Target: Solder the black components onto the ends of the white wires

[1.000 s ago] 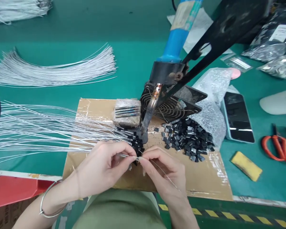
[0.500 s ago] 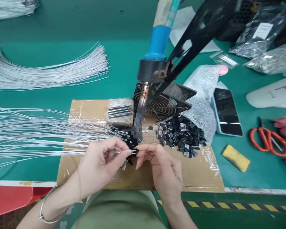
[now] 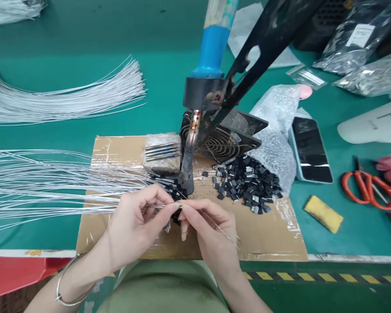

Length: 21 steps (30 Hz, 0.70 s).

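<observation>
My left hand (image 3: 140, 228) is closed, thumb and forefinger pinching a white wire (image 3: 161, 206) near its end. Fingertip to fingertip with it, my right hand (image 3: 211, 230) is pinched at the wire's end; what lies between those fingertips is hidden. A thin solder wire (image 3: 222, 230) runs through the right hand and trails past its back. Just above the hands, the soldering iron (image 3: 190, 152) points down in its stand. Black connectors (image 3: 174, 188) on the ends of other white wires (image 3: 117, 184) lie behind my left fingers. Right of the iron is a pile of loose black connectors (image 3: 247, 182).
A cardboard sheet (image 3: 270, 239) lies under the work. Behind stand a fan (image 3: 220, 141) and a block with iron tips (image 3: 163, 165). A wire bundle (image 3: 84, 100) lies at back left. At right are a phone (image 3: 311, 150), yellow sponge (image 3: 324, 214), scissors (image 3: 361, 188) and white cup (image 3: 374, 124).
My right hand has moved left and its fingers have closed at the wire end beside my left fingertips. The left hand keeps its pinch. The view has shifted slightly.
</observation>
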{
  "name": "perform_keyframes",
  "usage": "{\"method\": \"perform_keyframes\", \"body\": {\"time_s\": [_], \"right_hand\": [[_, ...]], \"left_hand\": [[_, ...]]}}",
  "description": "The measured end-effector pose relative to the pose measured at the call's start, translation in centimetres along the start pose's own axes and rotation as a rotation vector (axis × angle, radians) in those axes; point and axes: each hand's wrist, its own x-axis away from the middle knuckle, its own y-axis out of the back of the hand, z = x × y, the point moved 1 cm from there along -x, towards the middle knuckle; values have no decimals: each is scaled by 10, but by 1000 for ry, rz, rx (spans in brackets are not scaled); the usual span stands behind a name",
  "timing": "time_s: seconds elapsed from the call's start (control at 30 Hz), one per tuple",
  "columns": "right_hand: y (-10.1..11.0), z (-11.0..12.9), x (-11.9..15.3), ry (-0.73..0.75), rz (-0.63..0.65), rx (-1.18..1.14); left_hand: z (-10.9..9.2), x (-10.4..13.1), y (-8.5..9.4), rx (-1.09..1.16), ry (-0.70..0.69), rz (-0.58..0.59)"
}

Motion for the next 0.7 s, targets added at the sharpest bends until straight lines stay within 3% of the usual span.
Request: {"method": "perform_keyframes", "body": {"time_s": [0.7], "right_hand": [[6,3,-1,-209,52,-91]], "left_hand": [[3,2,-1,-70,-24,-14]]}}
